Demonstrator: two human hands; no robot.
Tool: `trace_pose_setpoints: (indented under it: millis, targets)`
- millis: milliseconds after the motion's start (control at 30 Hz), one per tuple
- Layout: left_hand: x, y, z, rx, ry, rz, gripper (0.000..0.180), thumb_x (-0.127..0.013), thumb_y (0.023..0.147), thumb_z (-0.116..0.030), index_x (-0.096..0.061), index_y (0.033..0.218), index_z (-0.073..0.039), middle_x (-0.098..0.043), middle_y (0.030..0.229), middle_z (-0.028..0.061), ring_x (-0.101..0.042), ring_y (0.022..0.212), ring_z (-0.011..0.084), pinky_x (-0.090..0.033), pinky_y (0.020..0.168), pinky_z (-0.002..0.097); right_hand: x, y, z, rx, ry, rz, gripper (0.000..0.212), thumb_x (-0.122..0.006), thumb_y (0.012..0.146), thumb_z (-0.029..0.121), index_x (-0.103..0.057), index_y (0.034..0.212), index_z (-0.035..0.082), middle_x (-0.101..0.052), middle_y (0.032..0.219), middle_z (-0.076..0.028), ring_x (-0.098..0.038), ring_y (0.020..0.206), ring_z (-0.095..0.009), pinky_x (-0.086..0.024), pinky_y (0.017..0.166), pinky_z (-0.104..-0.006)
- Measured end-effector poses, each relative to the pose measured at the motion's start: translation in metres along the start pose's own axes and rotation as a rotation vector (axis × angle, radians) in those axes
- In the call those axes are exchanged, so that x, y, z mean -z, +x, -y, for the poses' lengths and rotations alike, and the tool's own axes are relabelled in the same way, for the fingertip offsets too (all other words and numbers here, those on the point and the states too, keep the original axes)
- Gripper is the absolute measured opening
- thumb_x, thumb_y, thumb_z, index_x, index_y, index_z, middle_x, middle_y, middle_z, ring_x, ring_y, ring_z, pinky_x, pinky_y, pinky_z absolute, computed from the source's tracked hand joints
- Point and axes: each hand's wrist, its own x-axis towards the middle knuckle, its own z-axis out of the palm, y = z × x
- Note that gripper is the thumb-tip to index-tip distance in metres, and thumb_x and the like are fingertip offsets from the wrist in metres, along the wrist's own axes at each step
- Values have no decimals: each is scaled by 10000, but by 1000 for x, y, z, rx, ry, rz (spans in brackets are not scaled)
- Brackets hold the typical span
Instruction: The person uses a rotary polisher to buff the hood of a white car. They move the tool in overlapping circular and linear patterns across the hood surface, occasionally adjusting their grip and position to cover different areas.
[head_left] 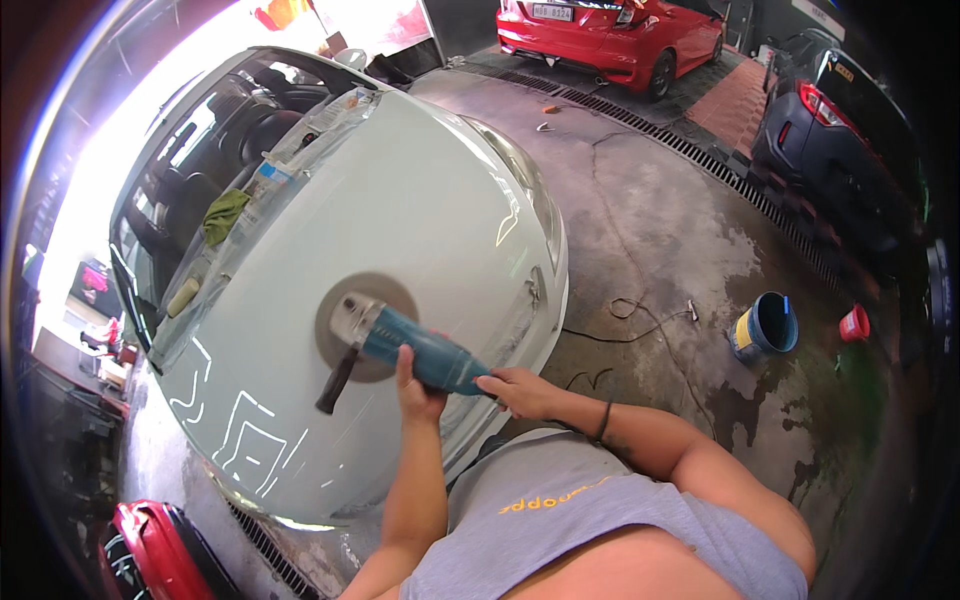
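A teal electric car polisher (425, 350) with a silver head and a black side handle (338, 385) lies over the pale hood (400, 220) of a car. Its round pad (372, 283) rests on the paint and looks smeared, as if spinning. My left hand (422, 395) grips the middle of the polisher's body from below, thumb up along its side. Around the rear end of the tool my right hand (518, 392) is closed. Nobody holds the side handle.
Along the windshield base lie clear plastic sheeting (285, 165), a green cloth (224, 216) and a bottle (183, 297). A cord (625, 308) trails over the wet floor near a dark bucket (765, 325) and a small red bucket (854, 323). Red (600, 40) and dark (845, 140) cars stand beyond a drain grate (660, 132).
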Motion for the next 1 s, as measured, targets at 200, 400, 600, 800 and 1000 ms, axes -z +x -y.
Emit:
trace_pose_setpoints:
  millis: [200, 400, 600, 800, 1000]
  targets:
    - [-6, -139, 40, -203, 44, -239, 820, -827, 925, -539, -536, 1489, -19, -628, 1444, 120, -581, 1393, 324, -500, 1162, 585, -7, -79, -9, 94, -304, 238, 795, -467, 1077, 680, -751, 1163, -58, -751, 1063, -321, -721, 1038, -486, -536, 951, -546]
    - [-57, -275, 59, -420, 137, -334, 857, -851, 902, -541, -526, 1512, -34, -628, 1451, 127, -562, 1411, 324, -463, 1202, 590, -13, -147, -13, 352, -273, 540, 691, -482, 1081, 609, -707, 1252, -22, -755, 1030, -291, -735, 987, -465, -555, 893, -534]
    - [-128, -358, 48, -761, 354, -250, 979, -864, 878, -577, -430, 1600, -78, -541, 1550, 129, -481, 1475, 335, -388, 1264, 580, -30, -203, 26, 578, -373, 641, 767, -490, 1047, 720, -644, 1254, -3, -725, 901, -279, -713, 888, -501, -551, 821, -584]
    - [-188, -411, 40, -874, 504, 23, 1097, -898, 855, -570, -317, 1672, -125, -484, 1577, 143, -485, 1464, 358, -375, 1276, 573, -47, -271, 37, 814, -333, 509, 675, -691, 971, 677, -572, 1126, 31, -700, 823, -219, -689, 796, -492, -544, 688, -554]
    - [-217, -498, 59, -931, 500, 270, 1188, -933, 821, -550, -266, 1688, -85, -473, 1533, 152, -496, 1456, 370, -385, 1277, 561, -84, -370, 29, 850, -311, 449, 520, -873, 845, 335, -569, 1170, 66, -722, 883, -135, -718, 800, -422, -568, 660, -500]
